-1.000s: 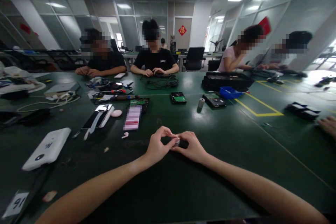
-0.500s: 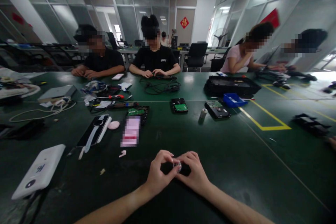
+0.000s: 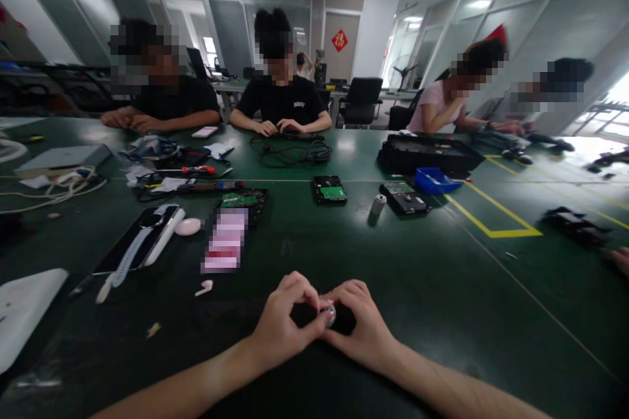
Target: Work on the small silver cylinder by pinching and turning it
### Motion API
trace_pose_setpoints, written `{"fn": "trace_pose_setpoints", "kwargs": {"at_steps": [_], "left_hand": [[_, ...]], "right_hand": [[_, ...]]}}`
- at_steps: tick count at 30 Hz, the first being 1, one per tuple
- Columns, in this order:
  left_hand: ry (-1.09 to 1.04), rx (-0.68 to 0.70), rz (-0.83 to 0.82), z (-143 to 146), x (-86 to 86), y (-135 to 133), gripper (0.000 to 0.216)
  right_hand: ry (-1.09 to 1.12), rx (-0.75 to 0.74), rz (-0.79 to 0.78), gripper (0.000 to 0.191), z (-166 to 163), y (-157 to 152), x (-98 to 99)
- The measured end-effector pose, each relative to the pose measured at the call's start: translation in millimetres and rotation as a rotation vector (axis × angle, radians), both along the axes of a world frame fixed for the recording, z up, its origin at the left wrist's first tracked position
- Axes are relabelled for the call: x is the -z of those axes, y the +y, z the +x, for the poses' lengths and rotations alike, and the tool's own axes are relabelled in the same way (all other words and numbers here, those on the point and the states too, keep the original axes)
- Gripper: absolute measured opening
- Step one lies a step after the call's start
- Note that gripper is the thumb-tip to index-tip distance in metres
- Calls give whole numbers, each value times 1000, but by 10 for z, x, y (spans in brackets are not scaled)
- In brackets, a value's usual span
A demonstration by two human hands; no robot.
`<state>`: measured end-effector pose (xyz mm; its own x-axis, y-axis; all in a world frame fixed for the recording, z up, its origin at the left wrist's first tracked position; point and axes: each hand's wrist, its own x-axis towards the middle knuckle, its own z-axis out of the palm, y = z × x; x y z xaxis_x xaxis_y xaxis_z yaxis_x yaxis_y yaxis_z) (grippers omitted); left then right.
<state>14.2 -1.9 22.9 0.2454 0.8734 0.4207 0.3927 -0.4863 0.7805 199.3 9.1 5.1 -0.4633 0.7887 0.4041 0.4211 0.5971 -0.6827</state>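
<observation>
Between my two hands is a small round silvery metal piece (image 3: 330,315), its exact kind too small to make out. My left hand (image 3: 287,317) pinches it with thumb and fingertips from the left. From the right, my right hand (image 3: 361,321) grips the same piece, its thumb and fingers curved into a ring. The fingertips of both hands meet around the piece and hide part of it. Both wrists stay low over the near part of the green table (image 3: 417,288). Ahead of the hands lie a hard drive (image 3: 330,190) and a small metal cylinder (image 3: 378,204).
To the left are a phone with a lit screen (image 3: 226,240), a pink earbud (image 3: 204,287), a watch (image 3: 150,219) and a white device (image 3: 29,314). Farther right stand a blue tray (image 3: 435,181) and a black case (image 3: 427,156). Several people sit across the table.
The view has shifted, so the things on the table sit farther left and slightly higher. Both hands still hold the small metal piece, which is turned slightly.
</observation>
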Motion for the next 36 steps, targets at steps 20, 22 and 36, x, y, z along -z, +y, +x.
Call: {"fn": "trace_pose_setpoints", "kwargs": {"at_steps": [20,22,36], "left_hand": [[150,-358,37,-593,14,511,12],[343,-389,58,-705,123,581,7],[385,-407,118,-691,105,613,8]], "right_hand": [[-69,101,-60,31,-70,367,-117],[-72,104,-46,31,-111,495,-95],[-103,-15,-11,39,-79,564,-21]]}}
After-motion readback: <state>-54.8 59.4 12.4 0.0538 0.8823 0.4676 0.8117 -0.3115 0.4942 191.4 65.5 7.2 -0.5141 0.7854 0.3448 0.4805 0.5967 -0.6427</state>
